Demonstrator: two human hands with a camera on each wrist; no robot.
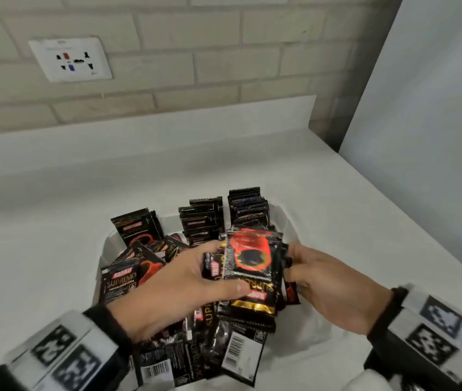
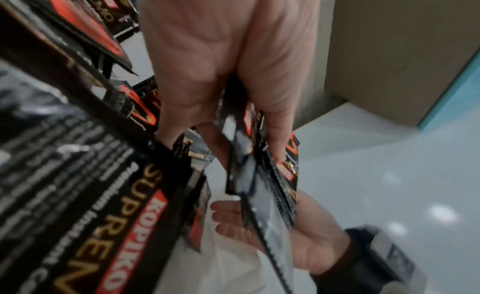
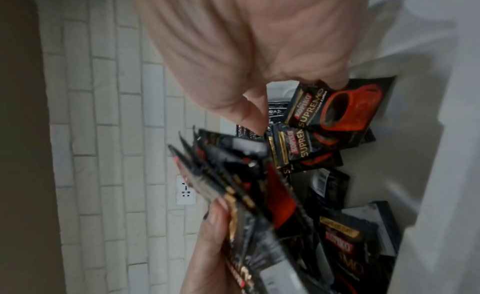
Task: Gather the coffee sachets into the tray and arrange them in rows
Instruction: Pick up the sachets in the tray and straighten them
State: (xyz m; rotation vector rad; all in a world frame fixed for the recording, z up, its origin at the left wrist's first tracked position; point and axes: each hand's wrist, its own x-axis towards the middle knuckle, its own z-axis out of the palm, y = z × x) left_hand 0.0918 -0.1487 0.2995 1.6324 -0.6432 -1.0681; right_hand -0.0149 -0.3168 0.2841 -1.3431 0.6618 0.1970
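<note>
A white tray (image 1: 283, 221) sits on the counter, crowded with black-and-red coffee sachets. At its far end, two rows of sachets (image 1: 248, 207) stand on edge. Several loose sachets (image 1: 121, 279) lie jumbled on the left and near side. Above the tray's middle I hold a stack of sachets (image 1: 255, 266) between both hands. My left hand (image 1: 196, 273) grips its left side, with the thumb on top. My right hand (image 1: 303, 272) curls its fingers round the right edge. The left wrist view shows the stack (image 2: 259, 185) fanned out, between my left hand (image 2: 233, 93) and my right hand (image 2: 311, 237).
The white counter (image 1: 55, 221) runs out left and right of the tray. Behind it is a brick wall with a socket plate (image 1: 70, 59). A tall white panel (image 1: 421, 122) closes off the right side.
</note>
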